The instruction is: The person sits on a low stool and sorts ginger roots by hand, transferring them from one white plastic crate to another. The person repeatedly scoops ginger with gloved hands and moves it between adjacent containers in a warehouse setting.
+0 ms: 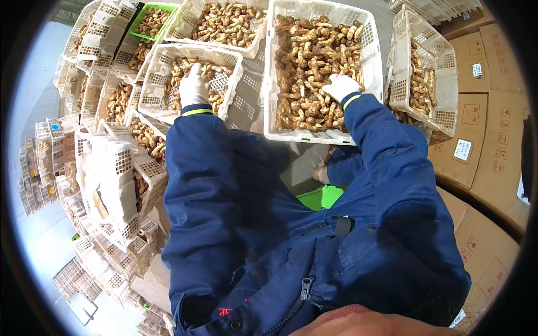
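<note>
Two hands in white gloves reach out from dark blue sleeves. My left hand [194, 87] is over a small white perforated plastic crate [147, 90], its fingertips at the brown mushrooms [218, 98] inside. Whether it grips one is hidden. My right hand [341, 87] rests at the right part of a larger white crate [270, 84], on a thick layer of mushrooms [311, 63] with pale stems and brown caps. Its fingers are bent, and I cannot tell whether a mushroom is between them.
Another crate [256, 42] of mushrooms stands beyond, with a green basket [133, 28] to its left. Stacked white crates [105, 168] line the left side. At right are a tilted crate [401, 90] of mushrooms and cardboard boxes [456, 155]. Something green [321, 198] lies between my legs.
</note>
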A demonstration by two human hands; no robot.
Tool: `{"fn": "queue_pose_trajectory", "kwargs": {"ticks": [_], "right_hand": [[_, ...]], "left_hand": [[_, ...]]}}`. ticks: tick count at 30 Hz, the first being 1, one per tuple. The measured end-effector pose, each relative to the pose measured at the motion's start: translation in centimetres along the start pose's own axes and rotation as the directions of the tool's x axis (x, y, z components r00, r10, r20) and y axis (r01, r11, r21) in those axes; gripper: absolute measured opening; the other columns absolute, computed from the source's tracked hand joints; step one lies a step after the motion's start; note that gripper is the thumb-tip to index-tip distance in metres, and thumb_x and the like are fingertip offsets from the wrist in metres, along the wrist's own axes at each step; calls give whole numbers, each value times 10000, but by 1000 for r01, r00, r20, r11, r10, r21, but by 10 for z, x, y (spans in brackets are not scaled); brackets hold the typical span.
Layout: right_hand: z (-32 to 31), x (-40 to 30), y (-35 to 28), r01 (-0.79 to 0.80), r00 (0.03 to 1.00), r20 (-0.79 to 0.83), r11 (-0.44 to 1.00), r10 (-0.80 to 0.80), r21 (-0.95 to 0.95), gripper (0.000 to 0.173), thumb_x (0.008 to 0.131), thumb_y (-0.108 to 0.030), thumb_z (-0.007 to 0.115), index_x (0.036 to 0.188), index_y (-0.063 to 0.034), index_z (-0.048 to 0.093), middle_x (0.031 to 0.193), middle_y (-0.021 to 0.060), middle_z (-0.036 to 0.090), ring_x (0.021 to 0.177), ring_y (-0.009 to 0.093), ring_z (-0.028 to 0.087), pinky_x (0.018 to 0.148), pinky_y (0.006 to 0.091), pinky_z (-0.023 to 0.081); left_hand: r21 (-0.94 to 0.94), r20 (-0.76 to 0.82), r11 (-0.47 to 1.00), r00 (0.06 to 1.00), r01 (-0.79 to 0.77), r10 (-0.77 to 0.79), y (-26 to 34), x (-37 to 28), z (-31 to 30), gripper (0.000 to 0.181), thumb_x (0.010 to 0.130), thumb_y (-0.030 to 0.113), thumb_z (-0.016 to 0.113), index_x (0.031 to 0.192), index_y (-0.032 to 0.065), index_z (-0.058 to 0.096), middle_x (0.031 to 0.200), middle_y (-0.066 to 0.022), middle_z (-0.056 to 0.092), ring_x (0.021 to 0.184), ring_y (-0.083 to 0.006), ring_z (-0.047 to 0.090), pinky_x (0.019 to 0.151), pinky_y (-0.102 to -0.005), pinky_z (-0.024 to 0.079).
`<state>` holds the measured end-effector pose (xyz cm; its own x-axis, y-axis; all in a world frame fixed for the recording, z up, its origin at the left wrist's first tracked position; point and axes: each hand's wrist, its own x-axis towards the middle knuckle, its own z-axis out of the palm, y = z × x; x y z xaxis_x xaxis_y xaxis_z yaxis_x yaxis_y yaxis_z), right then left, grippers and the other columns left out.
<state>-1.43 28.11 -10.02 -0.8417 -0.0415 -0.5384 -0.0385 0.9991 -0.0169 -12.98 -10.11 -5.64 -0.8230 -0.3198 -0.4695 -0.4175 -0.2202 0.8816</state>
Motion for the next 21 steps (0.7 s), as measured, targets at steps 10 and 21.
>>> {"fn": "queue_pose_trajectory", "kwargs": {"ticks": [10,21], "right_hand": [[-27,-25,27,224,974,-98,802,-204,554,451,939,-410,599,1195,-43,658,1014,136,717,871,228,702,732,364,557],[24,-1,15,32,992,-117,982,-55,-188,282,875,-292,640,1123,-160,656,1008,69,720,983,235,703,794,401,559]], "left_hand": [[237,573,971,805,14,-151,-60,-123,101,522,963,339,658,1358,30,512,1271,-117,594,1071,-226,612,929,-374,519],[168,647,983,743,80,-171,-86,-117,101,350,1010,235,568,1283,16,579,1165,-107,665,1027,-210,642,891,-369,531]]}}
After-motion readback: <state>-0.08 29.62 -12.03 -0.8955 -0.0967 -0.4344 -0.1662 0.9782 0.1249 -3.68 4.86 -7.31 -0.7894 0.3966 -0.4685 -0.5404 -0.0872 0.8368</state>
